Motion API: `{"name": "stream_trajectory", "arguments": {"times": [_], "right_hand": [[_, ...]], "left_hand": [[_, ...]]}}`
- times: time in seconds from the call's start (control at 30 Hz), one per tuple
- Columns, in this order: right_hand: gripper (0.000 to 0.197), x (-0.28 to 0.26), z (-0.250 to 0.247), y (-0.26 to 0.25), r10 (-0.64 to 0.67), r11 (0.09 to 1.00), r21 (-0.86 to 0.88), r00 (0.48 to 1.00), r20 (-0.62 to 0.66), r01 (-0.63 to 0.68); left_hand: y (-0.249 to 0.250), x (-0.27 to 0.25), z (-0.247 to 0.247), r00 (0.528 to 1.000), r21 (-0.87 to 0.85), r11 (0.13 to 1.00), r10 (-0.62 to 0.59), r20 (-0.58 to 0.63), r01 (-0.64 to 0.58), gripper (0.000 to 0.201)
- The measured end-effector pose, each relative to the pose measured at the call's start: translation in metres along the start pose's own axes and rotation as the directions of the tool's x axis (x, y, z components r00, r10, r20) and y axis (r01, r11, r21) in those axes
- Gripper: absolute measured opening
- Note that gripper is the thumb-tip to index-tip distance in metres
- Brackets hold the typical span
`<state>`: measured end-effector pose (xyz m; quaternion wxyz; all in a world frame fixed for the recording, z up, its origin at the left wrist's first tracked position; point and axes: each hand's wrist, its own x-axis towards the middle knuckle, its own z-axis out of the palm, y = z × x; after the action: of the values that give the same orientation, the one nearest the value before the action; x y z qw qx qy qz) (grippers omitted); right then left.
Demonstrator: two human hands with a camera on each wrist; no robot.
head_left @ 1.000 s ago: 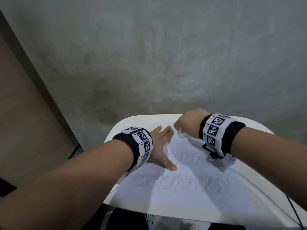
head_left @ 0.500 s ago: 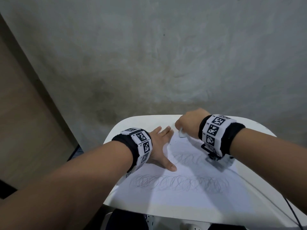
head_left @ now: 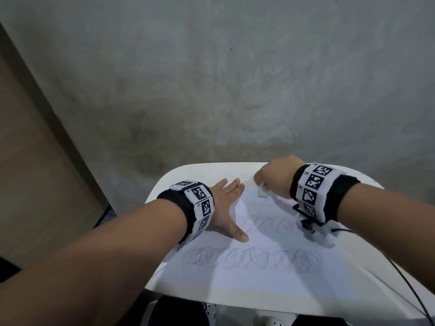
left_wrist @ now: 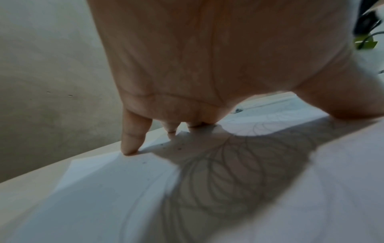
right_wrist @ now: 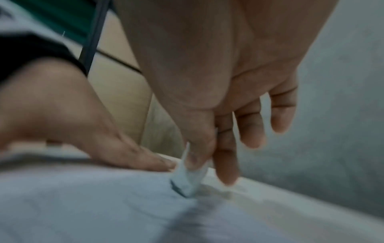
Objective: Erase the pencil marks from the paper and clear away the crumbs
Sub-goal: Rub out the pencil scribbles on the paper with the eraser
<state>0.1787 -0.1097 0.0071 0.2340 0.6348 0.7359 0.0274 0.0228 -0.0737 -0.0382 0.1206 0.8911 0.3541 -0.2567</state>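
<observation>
A white sheet of paper [head_left: 247, 276] with looping pencil scribbles [head_left: 254, 256] lies on a small white table [head_left: 188, 171]. My left hand [head_left: 226, 208] lies flat on the sheet's far left part, fingers straight and thumb spread, pressing it down. My right hand [head_left: 273, 177] pinches a small white eraser [head_left: 261, 191] between thumb and fingers and holds its grey-smudged tip [right_wrist: 180, 189] on the paper's far edge. In the left wrist view, the fingertips [left_wrist: 129, 148] press the paper [left_wrist: 104, 189] over the scribbles [left_wrist: 228, 172], with a few dark crumbs [left_wrist: 178, 148] near them.
A grey concrete wall [head_left: 235, 78] rises right behind the table. A brown panel [head_left: 28, 161] stands at the left. A black cable [head_left: 414, 292] runs from my right wristband across the table's right edge. The table's near edge [head_left: 235, 300] is close to my body.
My right hand with the eraser has shifted slightly right and back along the paper's far edge. My left hand has stayed flat in the same place.
</observation>
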Motion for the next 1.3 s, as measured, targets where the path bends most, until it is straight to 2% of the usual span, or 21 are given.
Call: {"name": "stream_trajectory", "arguments": {"times": [0.07,0.17,0.23,0.3,0.37,0.43,0.47,0.53,0.6,0.67,0.73,0.8,0.87,0.93,1.0,1.07,1.13,1.23,1.3], "right_hand": [[0.011,0.000,0.000,0.000,0.009,0.997,-0.074,0.999,-0.032,-0.011],[0.009,-0.001,0.006,-0.019,-0.144,0.986,-0.097,0.986,-0.083,0.135],[0.007,-0.002,0.004,-0.011,-0.075,0.997,-0.029,0.996,-0.039,0.074],[0.011,-0.001,0.000,0.001,0.020,0.998,-0.066,0.999,-0.029,-0.022],[0.009,-0.004,0.001,-0.005,-0.036,0.994,-0.107,0.997,-0.066,0.028],[0.007,-0.006,0.006,-0.017,-0.145,0.988,-0.064,0.988,-0.053,0.141],[0.006,-0.007,0.006,-0.015,-0.142,0.990,-0.016,0.989,-0.048,0.142],[0.009,-0.008,0.002,0.001,-0.017,0.999,0.036,1.000,-0.009,0.017],[0.010,-0.008,0.000,0.009,0.031,0.999,-0.035,0.999,-0.016,-0.031],[0.010,-0.008,0.005,-0.003,-0.054,0.996,-0.071,0.997,-0.059,0.050],[0.006,-0.009,0.009,-0.011,-0.125,0.992,-0.006,0.990,-0.068,0.125],[0.004,-0.009,0.006,0.002,-0.024,0.999,0.045,0.999,-0.036,0.026],[0.009,-0.007,0.002,0.010,0.031,0.999,-0.008,0.999,-0.035,-0.032],[0.009,-0.008,0.006,-0.003,-0.039,0.998,-0.053,0.996,-0.080,0.034],[0.007,-0.009,0.010,-0.015,-0.126,0.992,0.005,0.989,-0.072,0.127],[0.008,-0.010,0.005,-0.005,-0.054,0.996,0.076,0.998,-0.016,0.055],[0.011,-0.009,0.000,0.006,0.013,1.000,0.025,1.000,-0.016,-0.012],[0.010,-0.010,0.008,-0.012,-0.073,0.996,-0.056,0.993,-0.087,0.068],[0.009,-0.010,0.011,-0.016,-0.090,0.996,0.013,0.994,-0.060,0.091]], "left_hand": [[0.001,-0.001,-0.001,1.000,-0.001,1.000,-0.008,-0.001,0.008,0.127],[0.002,-0.002,-0.001,1.000,-0.016,1.000,0.010,-0.005,-0.010,0.127],[0.001,-0.002,-0.001,1.000,-0.011,1.000,0.002,0.002,-0.002,0.127],[0.001,-0.001,-0.001,1.000,0.001,1.000,-0.013,0.006,0.013,0.127],[0.001,-0.001,-0.001,1.000,0.002,1.000,-0.005,0.009,0.005,0.127],[0.001,-0.001,0.000,1.000,-0.003,1.000,0.005,0.005,-0.005,0.127],[0.000,0.000,0.000,1.000,-0.003,1.000,0.006,0.003,-0.006,0.127],[0.001,0.001,0.001,1.000,0.008,1.000,-0.006,0.006,0.006,0.128],[0.000,0.001,0.001,1.000,0.009,1.000,-0.013,0.005,0.013,0.128],[0.000,0.001,0.001,1.000,0.011,1.000,-0.002,0.005,0.002,0.128],[0.000,0.001,0.000,1.000,0.013,1.000,0.005,0.007,-0.005,0.128],[0.000,0.000,-0.001,1.000,0.014,1.000,-0.006,0.014,0.006,0.128],[0.000,0.001,0.000,1.000,0.008,1.000,-0.017,0.015,0.017,0.128],[0.000,0.000,0.000,1.000,0.006,1.000,-0.007,0.018,0.007,0.128],[0.001,-0.001,-0.001,1.000,0.012,1.000,0.003,0.015,-0.003,0.128],[0.002,-0.002,-0.001,1.000,0.011,1.000,0.001,0.017,-0.001,0.127],[0.001,-0.002,-0.001,1.000,0.006,1.000,-0.012,0.017,0.012,0.127],[0.001,-0.001,-0.001,1.000,0.011,1.000,-0.006,0.022,0.006,0.128],[0.002,-0.002,-0.002,1.000,0.018,1.000,-0.004,0.026,0.004,0.127]]}}
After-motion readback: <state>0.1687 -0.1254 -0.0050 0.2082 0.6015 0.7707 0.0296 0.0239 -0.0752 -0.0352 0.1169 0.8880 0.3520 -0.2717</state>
